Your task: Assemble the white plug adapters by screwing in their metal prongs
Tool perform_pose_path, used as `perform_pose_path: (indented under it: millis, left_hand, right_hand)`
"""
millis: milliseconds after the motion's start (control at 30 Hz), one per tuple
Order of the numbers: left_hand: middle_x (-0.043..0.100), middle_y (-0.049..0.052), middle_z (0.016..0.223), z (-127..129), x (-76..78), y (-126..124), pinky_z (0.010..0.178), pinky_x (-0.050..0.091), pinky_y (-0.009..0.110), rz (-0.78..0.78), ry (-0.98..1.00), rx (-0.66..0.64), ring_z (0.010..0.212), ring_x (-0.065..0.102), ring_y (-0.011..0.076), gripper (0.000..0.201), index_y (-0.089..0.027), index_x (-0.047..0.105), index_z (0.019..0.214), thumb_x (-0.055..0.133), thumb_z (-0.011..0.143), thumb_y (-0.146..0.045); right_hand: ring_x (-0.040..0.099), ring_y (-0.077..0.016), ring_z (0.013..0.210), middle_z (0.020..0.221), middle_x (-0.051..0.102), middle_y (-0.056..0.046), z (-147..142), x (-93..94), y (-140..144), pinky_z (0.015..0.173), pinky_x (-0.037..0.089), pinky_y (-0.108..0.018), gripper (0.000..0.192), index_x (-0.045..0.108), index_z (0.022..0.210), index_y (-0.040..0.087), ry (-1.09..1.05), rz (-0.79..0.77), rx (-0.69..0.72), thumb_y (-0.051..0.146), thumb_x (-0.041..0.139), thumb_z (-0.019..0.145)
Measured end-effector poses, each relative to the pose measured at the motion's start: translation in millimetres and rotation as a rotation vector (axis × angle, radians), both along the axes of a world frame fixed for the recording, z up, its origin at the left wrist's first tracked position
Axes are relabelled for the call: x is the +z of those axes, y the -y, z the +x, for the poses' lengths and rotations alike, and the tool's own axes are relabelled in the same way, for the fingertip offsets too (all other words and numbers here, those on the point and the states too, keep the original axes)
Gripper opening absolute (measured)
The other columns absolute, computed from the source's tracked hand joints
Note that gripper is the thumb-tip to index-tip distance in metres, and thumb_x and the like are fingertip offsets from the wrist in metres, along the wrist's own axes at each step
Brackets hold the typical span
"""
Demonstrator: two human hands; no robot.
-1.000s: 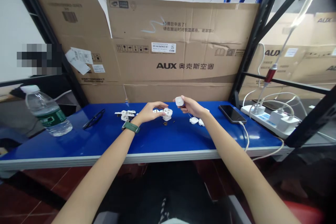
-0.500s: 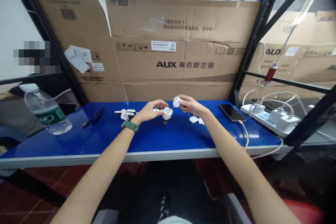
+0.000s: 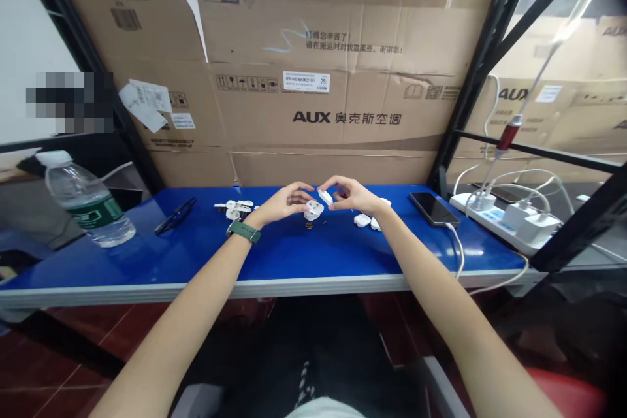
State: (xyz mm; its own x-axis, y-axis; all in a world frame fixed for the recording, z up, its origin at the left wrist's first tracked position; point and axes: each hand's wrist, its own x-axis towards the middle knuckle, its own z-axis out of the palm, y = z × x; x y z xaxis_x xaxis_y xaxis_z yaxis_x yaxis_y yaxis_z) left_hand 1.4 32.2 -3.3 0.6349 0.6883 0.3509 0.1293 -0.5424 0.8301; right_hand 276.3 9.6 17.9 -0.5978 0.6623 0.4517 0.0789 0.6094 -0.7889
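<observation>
My left hand (image 3: 283, 204), with a green watch on its wrist, holds a white plug base (image 3: 313, 210) just above the blue table (image 3: 294, 255). My right hand (image 3: 351, 196) pinches a small white plug cover (image 3: 325, 196) right over that base, the two almost touching. More white plug parts (image 3: 237, 209) lie to the left of my left hand, and other white pieces (image 3: 366, 222) lie under my right wrist. Tiny dark screws (image 3: 313, 225) sit on the table below the base.
A water bottle (image 3: 83, 199) stands at the left, black glasses (image 3: 175, 216) beside it. A phone (image 3: 433, 208) on a cable and a white power strip (image 3: 509, 225) with chargers lie at the right. Cardboard boxes (image 3: 323, 91) wall off the back.
My right hand has lowered the white cover from up in the air down to the base in my left hand. My left hand has stayed in place.
</observation>
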Motion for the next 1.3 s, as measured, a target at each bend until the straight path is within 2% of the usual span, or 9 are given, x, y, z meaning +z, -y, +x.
perform_pose_path:
  millis: [167,333,733,900,1033,1167,1300]
  left_hand:
    - [0.075,0.013,0.115,1.5,-1.9,-0.7,0.099,0.057,0.041,-0.054,-0.022,-0.006,0.109,0.073,0.0254,0.063,-0.016,0.059,0.128,0.087,0.077,-0.039]
    - [0.073,0.013,0.121,3.6,-1.2,3.8,0.099,0.057,0.04,-0.087,-0.075,0.022,0.11,0.073,0.0261,0.06,-0.016,0.063,0.126,0.087,0.077,-0.041]
    - [0.074,0.012,0.121,2.3,3.0,8.9,0.097,0.055,0.036,-0.142,-0.038,-0.025,0.111,0.071,0.0269,0.055,-0.016,0.068,0.126,0.084,0.08,-0.04]
    - [0.076,0.011,0.113,1.1,2.1,7.5,0.092,0.053,0.033,-0.134,0.013,-0.021,0.104,0.071,0.0251,0.042,-0.015,0.074,0.112,0.083,0.08,-0.04]
    - [0.076,0.011,0.115,-0.2,3.6,6.5,0.091,0.053,0.032,-0.137,0.075,0.02,0.104,0.07,0.0245,0.042,-0.015,0.075,0.114,0.082,0.081,-0.04]
    - [0.076,0.012,0.117,-0.3,5.4,6.7,0.091,0.053,0.033,-0.138,0.096,0.055,0.106,0.071,0.0255,0.045,-0.015,0.075,0.116,0.083,0.079,-0.04]
    - [0.077,0.011,0.113,1.0,4.2,6.6,0.088,0.054,0.031,-0.155,0.095,0.059,0.102,0.072,0.024,0.042,-0.016,0.076,0.113,0.083,0.08,-0.041]
  right_hand:
    - [0.053,-0.0125,0.076,0.115,0.071,-0.004,-7.9,-4.2,0.5,0.068,0.039,-0.025,0.035,0.074,0.11,0.019,0.127,0.123,0.036,0.021,0.078,0.075]
    - [0.062,-0.017,0.089,0.114,0.072,-0.005,-18.3,-11.4,0.3,0.072,0.043,-0.026,0.034,0.075,0.107,0.019,0.14,0.193,0.07,0.011,0.07,0.075]
    - [0.064,-0.0203,0.099,0.115,0.071,-0.006,-22.6,-14.2,-2.6,0.08,0.048,-0.029,0.033,0.075,0.108,0.021,0.128,0.274,0.094,0.014,0.075,0.077]
    - [0.063,-0.0191,0.094,0.12,0.072,-0.006,-21.8,-10.4,1.9,0.076,0.046,-0.028,0.037,0.074,0.116,0.02,0.123,0.257,0.11,0.023,0.08,0.079]
    - [0.063,-0.018,0.092,0.126,0.07,-0.008,-23.7,-8.9,8.0,0.069,0.043,-0.026,0.042,0.07,0.123,0.019,0.068,0.251,0.012,0.035,0.078,0.085]
    - [0.063,-0.0192,0.093,0.116,0.071,-0.008,-24.7,-10.0,9.6,0.066,0.044,-0.025,0.037,0.07,0.113,0.018,0.028,0.356,-0.16,0.04,0.079,0.084]
    - [0.065,-0.0213,0.097,0.111,0.073,-0.008,-23.9,-10.1,10.0,0.07,0.047,-0.026,0.032,0.072,0.113,0.021,0.126,0.462,-0.172,0.038,0.077,0.086]
